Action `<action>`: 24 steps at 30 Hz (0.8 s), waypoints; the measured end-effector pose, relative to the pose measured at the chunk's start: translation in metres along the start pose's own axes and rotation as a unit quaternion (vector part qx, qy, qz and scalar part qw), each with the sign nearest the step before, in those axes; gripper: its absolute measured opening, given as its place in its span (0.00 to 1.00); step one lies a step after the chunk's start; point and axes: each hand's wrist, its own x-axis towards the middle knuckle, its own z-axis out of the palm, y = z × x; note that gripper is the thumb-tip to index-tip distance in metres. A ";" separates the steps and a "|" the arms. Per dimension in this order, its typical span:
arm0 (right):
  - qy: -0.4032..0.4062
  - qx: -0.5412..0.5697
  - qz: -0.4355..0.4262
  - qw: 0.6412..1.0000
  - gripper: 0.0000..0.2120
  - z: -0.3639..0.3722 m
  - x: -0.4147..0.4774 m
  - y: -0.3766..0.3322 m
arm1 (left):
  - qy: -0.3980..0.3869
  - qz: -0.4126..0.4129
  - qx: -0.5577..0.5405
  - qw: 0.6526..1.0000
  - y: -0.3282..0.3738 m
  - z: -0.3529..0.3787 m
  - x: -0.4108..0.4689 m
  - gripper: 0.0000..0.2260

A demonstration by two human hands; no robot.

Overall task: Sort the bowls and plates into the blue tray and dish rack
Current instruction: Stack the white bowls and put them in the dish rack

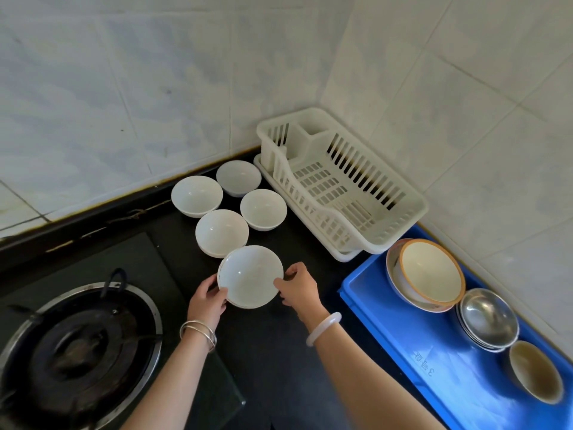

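In the head view, a white bowl (250,276) is gripped from both sides above the dark counter (279,352). The left hand (207,301) is curled round the bowl's left rim, thumb on the edge. The right hand (299,290) pinches the right rim between thumb and bent fingers. Whether the bowl rests on the counter or is raised off it cannot be told.

Just behind it, four more white bowls (221,232) are grouped upright on the counter, the nearest one partly overlapped by the gripped bowl. To their right, a white plastic dish rack (341,181) is set on its drip tray in the tiled corner.

Nearer, along the right wall, the blue tray (418,336) lies just beside the rack. It carries an orange-rimmed bowl (432,271) (nested in a wider dish), stacked steel bowls (486,318) and a small cream bowl (535,370).

A gas burner (80,346) is seen at lower left.
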 end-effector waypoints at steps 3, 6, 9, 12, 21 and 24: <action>-0.062 0.123 0.062 0.989 0.26 0.002 0.002 0.000 | -0.001 -0.024 -0.025 0.999 0.005 -0.001 0.000 0.19; -0.118 0.183 0.076 0.973 0.26 0.004 0.004 0.002 | -0.005 -0.048 -0.052 0.997 0.008 -0.003 -0.001 0.19; -0.130 0.203 0.064 0.968 0.24 0.007 0.004 0.005 | -0.003 -0.066 -0.083 0.994 0.012 -0.001 -0.004 0.18; -0.115 0.198 0.042 0.973 0.24 0.008 0.004 0.008 | -0.001 -0.063 -0.083 0.995 0.017 0.001 -0.008 0.17; -0.055 0.234 -0.064 0.968 0.21 -0.040 -0.004 -0.020 | -0.057 -0.001 -0.090 0.994 0.079 0.033 -0.028 0.17; -0.033 0.257 -0.097 0.961 0.21 -0.074 0.003 -0.047 | -0.107 0.029 -0.050 0.993 0.117 0.061 -0.024 0.17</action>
